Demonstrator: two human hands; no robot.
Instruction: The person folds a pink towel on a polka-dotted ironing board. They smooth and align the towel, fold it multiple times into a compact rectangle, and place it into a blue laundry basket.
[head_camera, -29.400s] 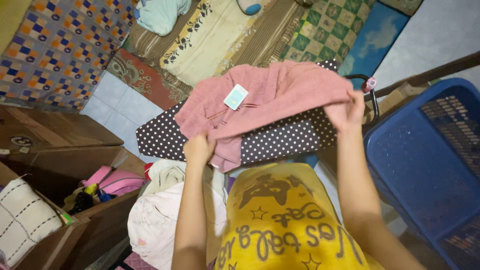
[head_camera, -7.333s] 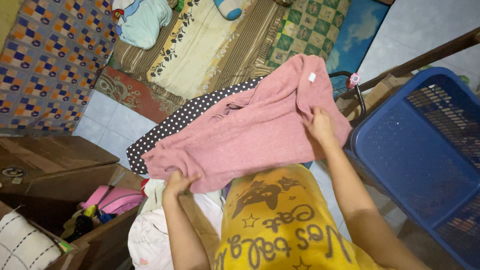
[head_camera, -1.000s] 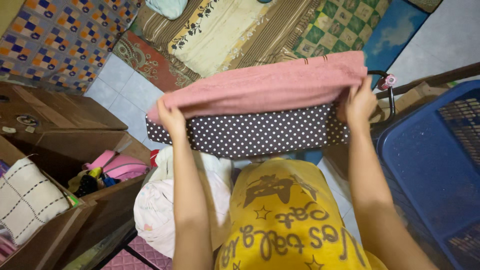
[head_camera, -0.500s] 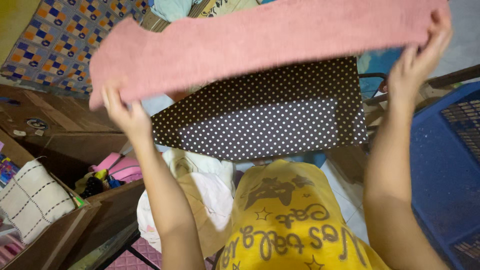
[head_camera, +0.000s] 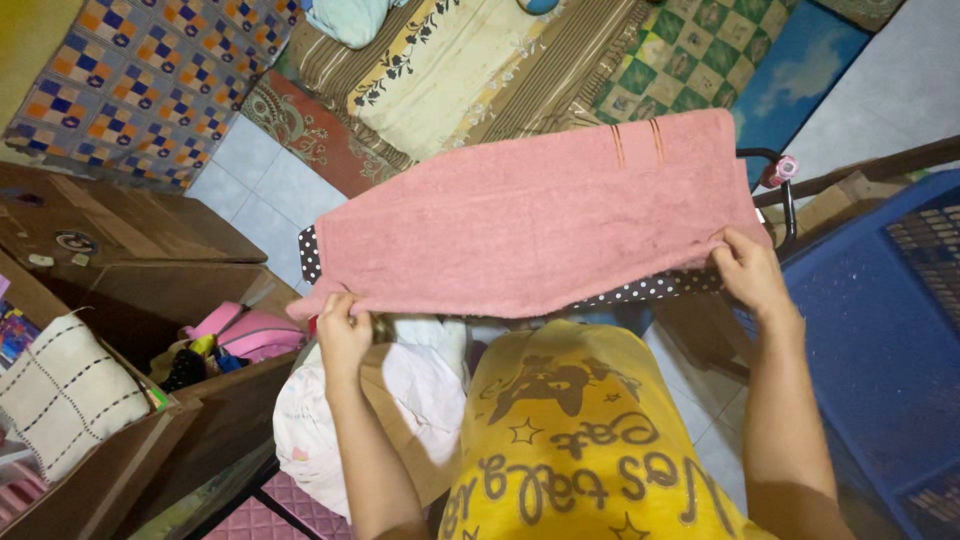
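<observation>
Across the dotted ironing board (head_camera: 640, 290) lies a pink towel (head_camera: 530, 220), folded double and spread flat so that it hides nearly all of the board; only a strip of dark cover with white dots shows along its near edge and at its left corner. The left hand (head_camera: 343, 330) pinches the towel's near left corner, its fingers (head_camera: 335, 308) clenched on the cloth. The right hand (head_camera: 750, 272) grips the near right corner in the same way, with the thumb on top and the fingers curled under the hem. Two thin darker stripes cross the towel near its far right end.

Just beyond that right end a bent metal handle (head_camera: 785, 200) with a pink cap stands beside the board. A large blue plastic basket (head_camera: 880, 330) sits to the right, close to the right arm. Below the left hand a heap of white and beige laundry (head_camera: 390, 400) is piled. To the left stands an open wooden box (head_camera: 150, 350) holding a pink bag (head_camera: 240, 335) and a white cushion with dark stitched lines (head_camera: 60, 395). Patterned mats and blankets (head_camera: 450, 70) cover the tiled floor beyond the board.
</observation>
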